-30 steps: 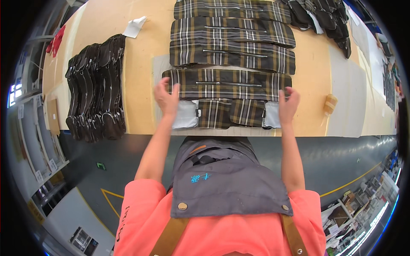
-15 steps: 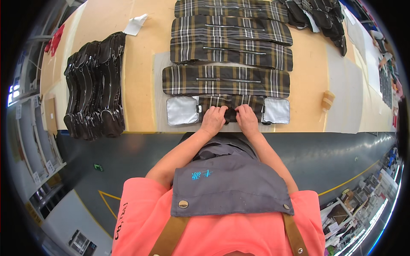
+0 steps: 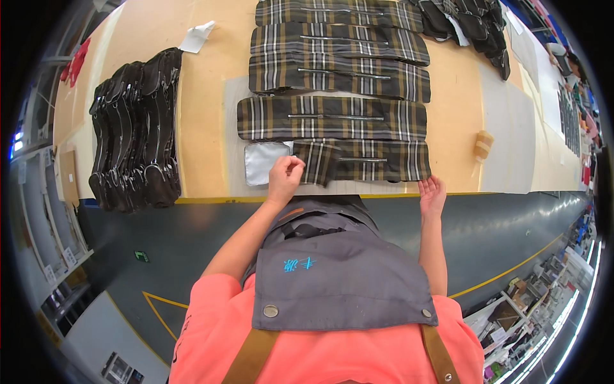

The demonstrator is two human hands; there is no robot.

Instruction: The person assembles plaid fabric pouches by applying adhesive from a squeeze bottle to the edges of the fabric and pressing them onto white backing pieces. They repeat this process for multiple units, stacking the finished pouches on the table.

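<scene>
A dark plaid fabric piece (image 3: 400, 160) with a zipper lies along the table's near edge. Its right part is flat, plaid side up. The left end is folded inward, leaving a plaid flap (image 3: 314, 162) beside a silver-grey lining (image 3: 265, 164). My left hand (image 3: 284, 180) is closed at the flap's left edge, its fingertips pinching there; the exact grip is partly hidden. At the piece's lower right corner, my right hand (image 3: 433, 195) has its fingers loosely stretched and apart, tips by the fabric edge.
Several similar zippered plaid pieces (image 3: 332, 118) lie in rows beyond. Stacked dark zippered pieces (image 3: 137, 128) are at left, more dark pieces (image 3: 473, 25) at far right. A tan bottle (image 3: 483, 145) lies at right; a white scrap (image 3: 197, 37) lies far left on the table (image 3: 204, 128).
The piece's right end has been unfolded outward, covering the silver lining there. My right hand has moved right to that end; my left hand has shifted left to the folded end.
</scene>
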